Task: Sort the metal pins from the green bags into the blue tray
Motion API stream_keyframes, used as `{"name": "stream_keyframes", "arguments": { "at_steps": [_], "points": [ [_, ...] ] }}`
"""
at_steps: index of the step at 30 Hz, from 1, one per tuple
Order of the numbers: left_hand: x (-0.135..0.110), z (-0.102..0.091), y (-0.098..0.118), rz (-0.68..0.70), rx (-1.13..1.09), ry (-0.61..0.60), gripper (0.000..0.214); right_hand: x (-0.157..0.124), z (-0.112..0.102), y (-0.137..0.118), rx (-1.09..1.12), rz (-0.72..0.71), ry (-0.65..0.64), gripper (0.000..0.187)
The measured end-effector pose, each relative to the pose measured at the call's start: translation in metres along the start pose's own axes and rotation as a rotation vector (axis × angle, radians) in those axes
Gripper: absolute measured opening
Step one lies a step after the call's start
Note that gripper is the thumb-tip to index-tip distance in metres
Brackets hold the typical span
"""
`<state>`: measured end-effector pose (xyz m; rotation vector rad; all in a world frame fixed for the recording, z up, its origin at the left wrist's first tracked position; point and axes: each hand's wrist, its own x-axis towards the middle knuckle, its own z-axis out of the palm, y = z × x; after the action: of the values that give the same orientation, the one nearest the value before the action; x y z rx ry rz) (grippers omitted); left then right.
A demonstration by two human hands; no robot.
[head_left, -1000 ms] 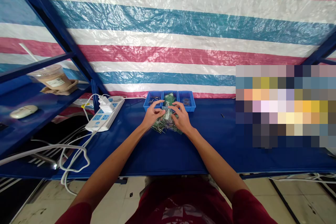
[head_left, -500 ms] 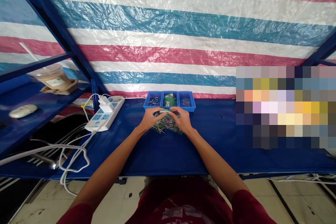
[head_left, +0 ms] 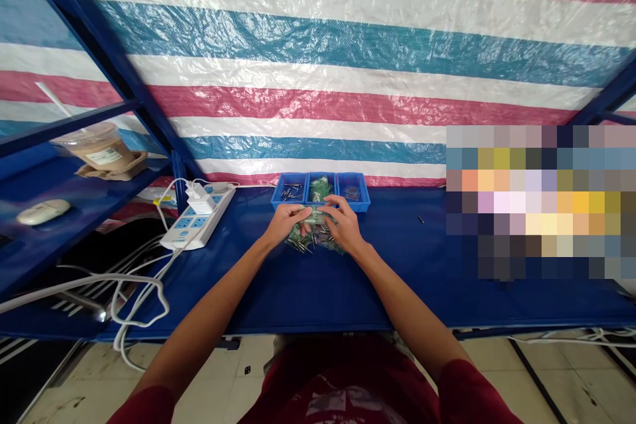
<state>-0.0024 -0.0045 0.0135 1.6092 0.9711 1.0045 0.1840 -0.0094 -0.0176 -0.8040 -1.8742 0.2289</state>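
Much tabletop (head_left: 407, 245) beside right hand (head_left: 344, 221)

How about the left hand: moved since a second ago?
Yes: the left hand has its fingers lower in view, farther from the left blue bin.

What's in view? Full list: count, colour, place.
Clear packet: 1, greenish, between the hands
Packet pile: uncountable, green and clear with metallic pieces, below the hands
Bins: 3, blue, row at table's back
Small piece: 1, dark, table right
Power strip: 1, white and blue, table left
Plug adapter: 1, white, on strip
Cables: several, white, left
Cup: 1, brown drink, in carrier on shelf
Mouse-shaped object: 1, pale, shelf
Table: 1, blue, centre
Sheet: striped red, white, blue, behind
Pixelated area: right, unreadable
Left hand: 1, holding packet
Right hand: 1, fingertips at packet
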Motion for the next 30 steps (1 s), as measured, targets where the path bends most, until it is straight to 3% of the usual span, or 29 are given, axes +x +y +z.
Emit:
{"name": "stream_keyframes", "arguments": {
  "at_steps": [2,7,9,13,17,22,24,27,30],
  "points": [
    [0.0006,-0.0001,-0.0001,-0.013,0.005,-0.014,0.053,0.0007,0.0,-0.0004,0.008,0.017,-0.01,0.023],
    [0.002,-0.0038,-0.0007,0.2,0.004,0.199,0.054,0.0026,-0.0006,-0.0012,0.023,0.187,-0.004,0.029],
    [0.002,-0.0045,-0.0017,0.213,0.03,0.175,0.054,0.0031,-0.0013,-0.0017,0.049,0.249,-0.02,0.034],
    [0.0022,-0.0026,-0.0031,0.104,0.03,0.076,0.04,0.0027,-0.0022,-0.0019,0.125,0.313,-0.098,0.041],
    [0.0024,-0.0016,-0.0001,0.045,-0.096,0.094,0.036,0.0017,-0.0027,-0.0002,0.124,0.274,-0.029,0.037],
    [-0.0003,-0.0008,0.0061,-0.044,-0.267,0.026,0.067,0.0014,-0.0015,0.0006,0.042,0.068,-0.027,0.035],
    [-0.0008,-0.001,0.0064,-0.047,-0.295,0.001,0.065,0.0016,-0.0004,-0.0001,0.025,0.032,-0.029,0.028],
    [0.0009,-0.0033,0.0029,0.025,-0.249,0.041,0.046,0.0027,-0.0002,-0.0012,0.042,0.073,0.015,0.024],
    [0.004,-0.0064,-0.0024,0.138,-0.087,0.114,0.044,0.0041,-0.001,-0.0011,0.093,0.203,0.052,0.026]
  ]
}}
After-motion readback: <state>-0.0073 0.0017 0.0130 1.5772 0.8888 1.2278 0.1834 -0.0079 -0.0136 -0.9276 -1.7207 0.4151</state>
